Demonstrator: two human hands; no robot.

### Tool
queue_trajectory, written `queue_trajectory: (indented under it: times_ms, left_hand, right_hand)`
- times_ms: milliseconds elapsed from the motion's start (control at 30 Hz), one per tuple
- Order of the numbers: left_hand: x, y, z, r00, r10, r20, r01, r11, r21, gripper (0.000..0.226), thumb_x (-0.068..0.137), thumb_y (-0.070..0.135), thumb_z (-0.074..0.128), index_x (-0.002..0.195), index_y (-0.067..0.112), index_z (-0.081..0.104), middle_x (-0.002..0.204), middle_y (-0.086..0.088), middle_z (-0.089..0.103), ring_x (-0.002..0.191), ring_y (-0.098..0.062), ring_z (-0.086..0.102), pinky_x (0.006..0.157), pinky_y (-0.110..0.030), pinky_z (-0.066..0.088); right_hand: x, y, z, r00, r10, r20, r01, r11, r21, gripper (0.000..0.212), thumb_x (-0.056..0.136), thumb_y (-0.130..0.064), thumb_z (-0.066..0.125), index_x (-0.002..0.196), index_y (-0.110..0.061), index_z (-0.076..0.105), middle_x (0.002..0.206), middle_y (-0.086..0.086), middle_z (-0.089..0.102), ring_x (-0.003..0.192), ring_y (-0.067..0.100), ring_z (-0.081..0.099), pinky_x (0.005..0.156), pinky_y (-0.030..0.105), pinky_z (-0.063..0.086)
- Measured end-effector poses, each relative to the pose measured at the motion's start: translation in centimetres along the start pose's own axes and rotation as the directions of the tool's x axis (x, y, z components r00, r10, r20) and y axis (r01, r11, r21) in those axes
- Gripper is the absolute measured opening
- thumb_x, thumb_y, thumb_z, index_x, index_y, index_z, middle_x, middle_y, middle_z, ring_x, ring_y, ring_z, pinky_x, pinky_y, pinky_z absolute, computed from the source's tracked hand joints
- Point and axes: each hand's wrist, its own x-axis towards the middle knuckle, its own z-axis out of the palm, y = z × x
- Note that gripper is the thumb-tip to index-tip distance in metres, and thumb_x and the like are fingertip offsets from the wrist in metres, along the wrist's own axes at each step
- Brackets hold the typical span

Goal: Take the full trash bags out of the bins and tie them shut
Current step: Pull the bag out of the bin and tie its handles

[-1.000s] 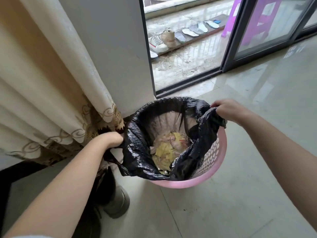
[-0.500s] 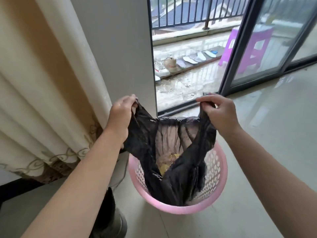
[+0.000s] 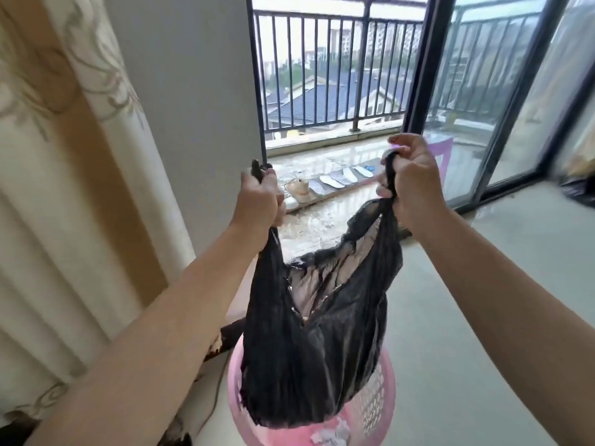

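My two arms come into view bare from the bottom corners, no sleeve showing on either forearm as far as the frame reaches. My left hand [image 3: 257, 201] and my right hand [image 3: 413, 185] are bare as well: no gloves. My wrists carry no watch or band on the sides I can see, and the visible fingers [image 3: 384, 191] wear no ring.

Both bare forearms reach forward and upward from the lower corners of the view, wrists raised. The left hand [image 3: 259, 197] is a fist gripping one gathered corner of the trash bag [image 3: 309, 349]. The right hand [image 3: 413, 181], well apart and slightly higher, grips the other corner, fingers curled around it.
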Motion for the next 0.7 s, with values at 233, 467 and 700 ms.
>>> queue_trajectory:
  times_ms: [233, 467, 700]
  left_hand:
    - [1.3, 8.4, 10.5, 0.965, 0.135, 0.224, -0.142, 0.990, 0.018, 0.031, 0.085, -0.008, 0.039, 0.076, 0.020, 0.031, 0.061, 0.000, 0.030, 0.040, -0.007, 0.029, 0.027, -0.012, 0.023]
    - [0.7, 12.3, 21.4, 0.930, 0.239, 0.280, -0.239, 0.970, -0.034, 0.021, 0.084, -0.004, 0.036, 0.081, 0.016, 0.043, 0.060, 0.001, 0.034, 0.050, -0.010, 0.029, 0.042, -0.022, 0.021]
    - [-1.8, -0.8, 28.7, 0.935, -0.070, 0.348, -0.023, 0.966, 0.256, 0.038, 0.092, 0.005, 0.033, 0.125, -0.012, 0.043, 0.060, 0.004, 0.035, 0.049, -0.007, 0.033, 0.038, -0.014, 0.031]
  right_hand:
    - [4.1, -10.4, -3.5, 0.948, -0.250, -0.198, 0.254, 0.967, -0.005, 0.038, 0.090, 0.007, 0.028, 0.079, -0.026, 0.043, 0.069, 0.001, 0.045, 0.040, 0.007, 0.037, 0.035, 0.016, 0.030]
    - [5.8, -17.6, -11.0, 0.849, -0.473, -0.235, 0.405, 0.868, -0.286, 0.030, 0.095, -0.011, 0.039, 0.070, -0.027, 0.044, 0.064, 0.000, 0.047, 0.029, -0.003, 0.042, 0.032, 0.010, 0.030]
    - [4.7, -7.6, -22.0, 0.933, -0.166, -0.319, 0.022, 0.912, -0.410, 0.033, 0.092, -0.015, 0.038, 0.061, -0.019, 0.049, 0.055, -0.002, 0.041, 0.030, -0.002, 0.036, 0.036, 0.014, 0.026]
